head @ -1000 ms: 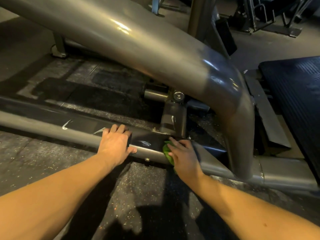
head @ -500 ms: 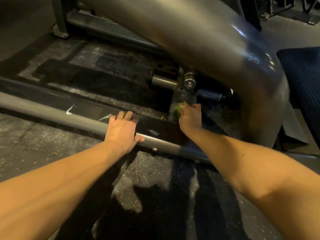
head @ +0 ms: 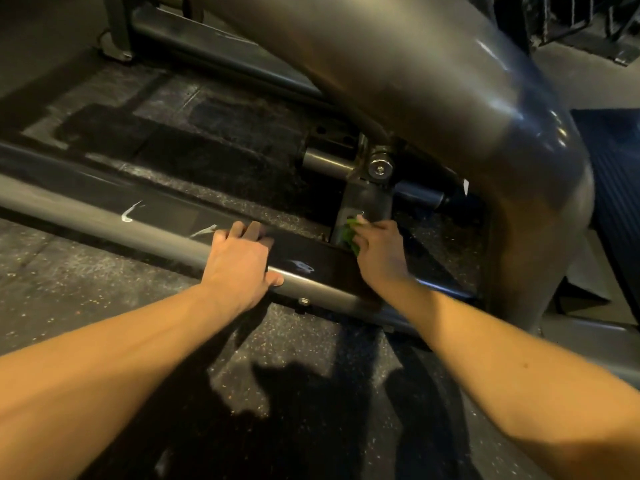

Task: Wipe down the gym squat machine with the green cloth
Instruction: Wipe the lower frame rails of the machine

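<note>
**Now at the bracket foot, with most of the frame left to wipe**

Roughly at centre, a touch toward 3 o'clock, the cloth (head: 349,233) is bunched against the foot of the dark bracket (head: 367,202), where it meets the low rail (head: 104,216). The right hand (head: 379,251) grips it. Its fingers curl round the green wad, though the back of the hand hides most of them. At 8 o'clock from the cloth, the left hand (head: 239,265) rests on the rail as a brace, fingers close together over the top and thumb stuck out along the near edge.

My guess is the job is mid-way at best. The wiping is on a small joint low down, and nothing shows which surfaces are already clean. The big tube (head: 450,98) sweeping from 12 to 3 o'clock, the bolt (head: 380,168) above the bracket and the long run of rail toward 9 o'clock all look like work to come.

No brand or lettering can be read. The pale marks (head: 130,213) on the rail look like scuffs, not writing. A small white tag (head: 465,187) near the tube is too small to read.
</note>
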Action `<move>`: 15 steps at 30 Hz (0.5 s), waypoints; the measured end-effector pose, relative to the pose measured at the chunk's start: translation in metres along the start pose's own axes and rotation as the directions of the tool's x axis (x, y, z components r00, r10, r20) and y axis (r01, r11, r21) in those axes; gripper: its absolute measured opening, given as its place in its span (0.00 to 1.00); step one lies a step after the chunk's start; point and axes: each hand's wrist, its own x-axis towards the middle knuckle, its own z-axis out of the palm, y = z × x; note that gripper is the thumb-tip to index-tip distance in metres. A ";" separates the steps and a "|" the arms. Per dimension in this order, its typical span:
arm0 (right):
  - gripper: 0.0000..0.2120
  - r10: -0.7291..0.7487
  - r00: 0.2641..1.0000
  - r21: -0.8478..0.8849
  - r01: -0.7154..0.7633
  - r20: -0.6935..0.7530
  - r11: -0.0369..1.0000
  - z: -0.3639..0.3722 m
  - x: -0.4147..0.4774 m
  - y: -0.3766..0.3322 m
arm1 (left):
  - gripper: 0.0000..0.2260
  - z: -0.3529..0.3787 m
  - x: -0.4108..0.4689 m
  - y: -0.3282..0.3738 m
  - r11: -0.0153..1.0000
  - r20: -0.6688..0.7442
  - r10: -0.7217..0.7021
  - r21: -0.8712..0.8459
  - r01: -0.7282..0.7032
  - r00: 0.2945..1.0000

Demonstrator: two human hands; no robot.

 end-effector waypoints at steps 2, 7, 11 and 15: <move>0.16 0.154 0.986 0.042 -0.151 -0.059 0.988 0.003 0.034 0.000 | 0.31 0.000 0.000 0.000 1.000 -0.007 0.004 -0.005 -0.005 1.000; 0.15 0.310 0.951 0.278 -0.291 -0.023 0.915 0.016 0.062 -0.018 | 0.31 -0.001 0.000 -0.001 1.000 -0.006 0.015 -0.012 -0.015 1.000; 0.15 -0.008 0.997 0.168 -0.004 0.071 0.986 0.015 0.008 -0.016 | 0.31 -0.001 0.000 -0.001 1.000 -0.016 0.010 0.002 -0.010 1.000; 0.14 0.033 0.999 0.112 -0.028 -0.041 0.993 0.008 0.029 -0.002 | 0.31 0.003 0.001 -0.001 1.000 -0.017 0.009 -0.002 -0.009 1.000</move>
